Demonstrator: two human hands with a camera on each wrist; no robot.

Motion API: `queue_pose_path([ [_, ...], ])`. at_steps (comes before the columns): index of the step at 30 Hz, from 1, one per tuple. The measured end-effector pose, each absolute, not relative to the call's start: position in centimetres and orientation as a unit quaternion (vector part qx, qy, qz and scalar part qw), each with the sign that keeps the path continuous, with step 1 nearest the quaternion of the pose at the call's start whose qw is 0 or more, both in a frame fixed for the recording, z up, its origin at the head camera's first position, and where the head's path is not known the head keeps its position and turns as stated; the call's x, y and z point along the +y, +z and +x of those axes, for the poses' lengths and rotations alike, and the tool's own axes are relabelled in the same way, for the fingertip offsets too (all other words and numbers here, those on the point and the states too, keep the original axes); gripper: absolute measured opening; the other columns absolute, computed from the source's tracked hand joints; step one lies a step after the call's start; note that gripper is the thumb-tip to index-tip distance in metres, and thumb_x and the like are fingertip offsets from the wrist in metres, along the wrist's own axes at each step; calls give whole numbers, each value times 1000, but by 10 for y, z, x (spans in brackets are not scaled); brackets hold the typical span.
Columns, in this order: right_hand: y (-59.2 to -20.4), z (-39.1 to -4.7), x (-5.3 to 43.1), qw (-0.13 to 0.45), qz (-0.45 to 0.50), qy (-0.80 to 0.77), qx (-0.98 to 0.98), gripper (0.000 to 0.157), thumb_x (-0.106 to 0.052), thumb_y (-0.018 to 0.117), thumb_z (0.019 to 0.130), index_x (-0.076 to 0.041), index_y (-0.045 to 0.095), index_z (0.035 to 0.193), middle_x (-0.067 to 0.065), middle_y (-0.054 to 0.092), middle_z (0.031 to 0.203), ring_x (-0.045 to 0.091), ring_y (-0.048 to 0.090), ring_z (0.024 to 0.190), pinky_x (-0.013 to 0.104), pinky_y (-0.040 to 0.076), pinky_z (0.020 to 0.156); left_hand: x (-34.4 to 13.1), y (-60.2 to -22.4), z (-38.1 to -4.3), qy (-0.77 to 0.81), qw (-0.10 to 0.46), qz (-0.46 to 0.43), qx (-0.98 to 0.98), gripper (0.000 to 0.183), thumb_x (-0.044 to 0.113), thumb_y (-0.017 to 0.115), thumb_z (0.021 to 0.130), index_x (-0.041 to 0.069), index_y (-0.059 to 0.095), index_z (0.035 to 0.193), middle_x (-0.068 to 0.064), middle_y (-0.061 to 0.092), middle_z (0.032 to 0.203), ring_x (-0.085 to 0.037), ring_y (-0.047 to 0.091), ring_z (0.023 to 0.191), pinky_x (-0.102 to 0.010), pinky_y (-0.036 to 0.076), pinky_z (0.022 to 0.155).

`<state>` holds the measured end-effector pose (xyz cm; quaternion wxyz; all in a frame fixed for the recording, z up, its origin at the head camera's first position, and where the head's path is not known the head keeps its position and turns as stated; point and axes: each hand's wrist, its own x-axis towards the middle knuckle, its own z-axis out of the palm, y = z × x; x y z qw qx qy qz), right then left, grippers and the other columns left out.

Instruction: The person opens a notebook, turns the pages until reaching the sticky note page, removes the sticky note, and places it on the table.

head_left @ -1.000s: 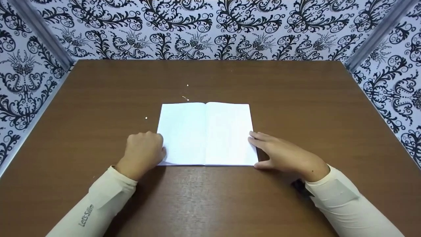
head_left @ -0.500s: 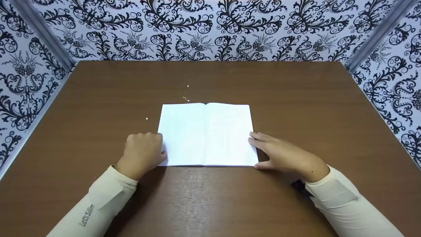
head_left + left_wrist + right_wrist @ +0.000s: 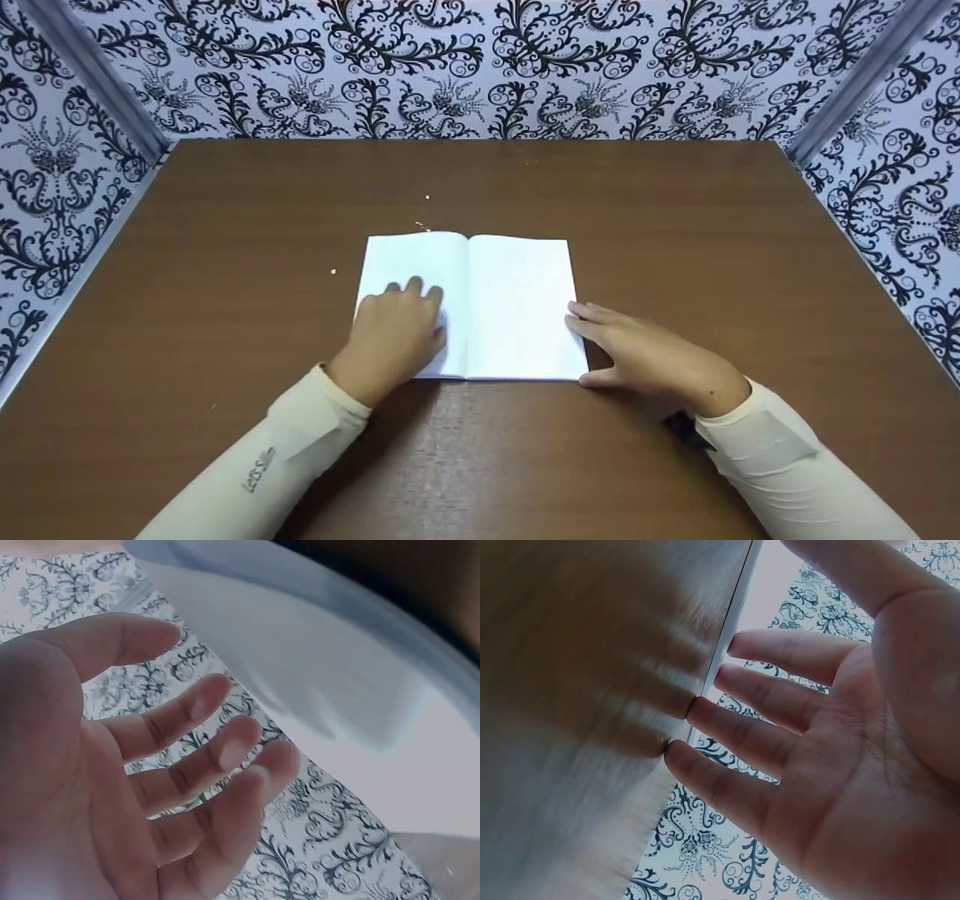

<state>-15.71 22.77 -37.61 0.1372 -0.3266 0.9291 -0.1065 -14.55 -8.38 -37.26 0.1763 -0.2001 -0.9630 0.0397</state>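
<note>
An open notebook [image 3: 523, 300] with blank white pages lies on the table, its fold running down the middle. Over the left page is my left hand [image 3: 394, 330], fingers loosely bent and spread. The left wrist view shows this hand [image 3: 150, 757] with nothing in its grasp, the white page [image 3: 285, 637] close to its fingertips. My right hand [image 3: 649, 349] rests at the notebook's right edge, fingertips on the page's border and thumb by the near corner. In the right wrist view its fingers [image 3: 742, 731] are nearly straight and reach to the notebook's edge.
The brown wooden table [image 3: 225, 225] extends around the notebook. A few tiny white specks [image 3: 334, 271] lie beyond and to its left. Black-and-white patterned walls [image 3: 480, 67] border the far side and both sides. A small dark object [image 3: 686, 429] shows beneath the right wrist.
My left hand has moved rightward from the notebook's left edge onto the left page, its fingers spreading from a curled pose. The right hand stays where it was.
</note>
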Motion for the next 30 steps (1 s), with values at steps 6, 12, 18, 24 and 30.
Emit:
queue_pose_path([
  [6, -376, -156, 227, 135, -330, -102, 929, 78, -31, 76, 87, 3, 42, 148, 20, 36, 159, 38, 34, 147, 53, 32, 117, -65, -372, -144, 41, 148, -227, -962, 37, 37, 74, 85, 3, 69, 98, -14, 68, 88, -31, 67, 75, -44, 55, 54],
  [12, -376, -157, 228, 133, -331, -104, 928, 77, -30, 76, 87, 4, 43, 147, 21, 36, 158, 39, 35, 147, 53, 32, 116, -44, -372, -140, 53, 104, -256, -960, 54, 55, 73, 82, 9, 68, 109, -12, 68, 100, -33, 67, 88, -47, 55, 66],
  [18, -378, -157, 228, 127, -336, -109, 927, 77, -31, 77, 87, 4, 43, 147, 21, 37, 158, 39, 36, 146, 53, 33, 116, -24, -369, -135, 72, 25, -275, -958, 79, 74, 67, 76, 15, 61, 127, -12, 65, 119, -34, 65, 102, -49, 56, 76],
  [24, -378, -157, 227, 127, -333, -112, 927, 77, -31, 77, 87, 4, 43, 147, 21, 37, 158, 39, 36, 146, 53, 33, 116, -16, -370, -135, 79, 0, -280, -957, 77, 70, 71, 77, 17, 59, 131, -11, 63, 123, -34, 64, 108, -48, 59, 73],
  [30, -377, -158, 228, 130, -332, -111, 928, 78, -31, 76, 87, 4, 42, 148, 21, 36, 158, 40, 36, 146, 53, 33, 116, -17, -372, -136, 73, 1, -288, -955, 73, 66, 72, 79, 17, 59, 131, -11, 63, 122, -33, 65, 107, -43, 60, 67],
])
